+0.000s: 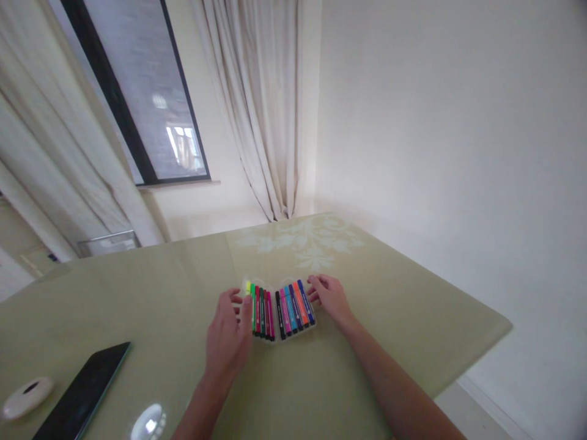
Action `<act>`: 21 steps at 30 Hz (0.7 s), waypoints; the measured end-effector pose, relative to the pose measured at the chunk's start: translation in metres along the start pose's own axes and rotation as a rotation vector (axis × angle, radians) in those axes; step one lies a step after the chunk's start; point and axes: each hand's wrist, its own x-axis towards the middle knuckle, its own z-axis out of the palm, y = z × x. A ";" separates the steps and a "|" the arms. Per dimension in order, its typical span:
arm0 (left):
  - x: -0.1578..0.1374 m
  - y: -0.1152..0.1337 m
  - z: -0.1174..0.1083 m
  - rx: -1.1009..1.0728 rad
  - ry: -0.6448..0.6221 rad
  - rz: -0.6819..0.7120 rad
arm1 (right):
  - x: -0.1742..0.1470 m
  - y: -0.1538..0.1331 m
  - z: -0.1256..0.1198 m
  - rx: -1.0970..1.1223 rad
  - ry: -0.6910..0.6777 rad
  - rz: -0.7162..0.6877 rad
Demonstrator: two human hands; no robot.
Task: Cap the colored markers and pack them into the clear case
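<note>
A clear plastic marker case [275, 340] lies unfolded on the table, with a row of coloured markers in each half. Yellow, green, red and pink markers [262, 311] fill the left half. Black, pink, blue, purple and orange markers [295, 307] fill the right one. At the case's left edge is my left hand [228, 333], fingers apart, its thumb overlapping the outermost markers. Beside the right edge, my right hand [331, 297] has its fingers loosely bent and apart; the fingertips are close to the dark blue marker. Whether either hand touches the case is hard to see.
A pale green table [174, 293] with a white leaf pattern reaches toward the wall [435, 153]. To the left lie a flat black device [85, 391] and a white oval object [27, 397]. Behind are curtains [261, 91] and a dark-framed window [151, 110].
</note>
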 end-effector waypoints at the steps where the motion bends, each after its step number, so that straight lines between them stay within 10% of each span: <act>1: -0.004 0.002 0.002 -0.086 -0.003 0.031 | -0.001 -0.001 0.001 0.071 -0.022 0.007; 7: -0.031 0.008 0.033 -0.119 -0.205 0.249 | -0.023 -0.016 0.015 0.382 -0.421 -0.091; 13: -0.031 0.004 0.039 0.065 -0.135 0.276 | -0.030 -0.019 0.018 0.402 -0.609 -0.106; 21: -0.021 -0.004 0.031 -0.030 -0.191 0.399 | -0.033 -0.014 0.017 -0.097 -0.215 -0.622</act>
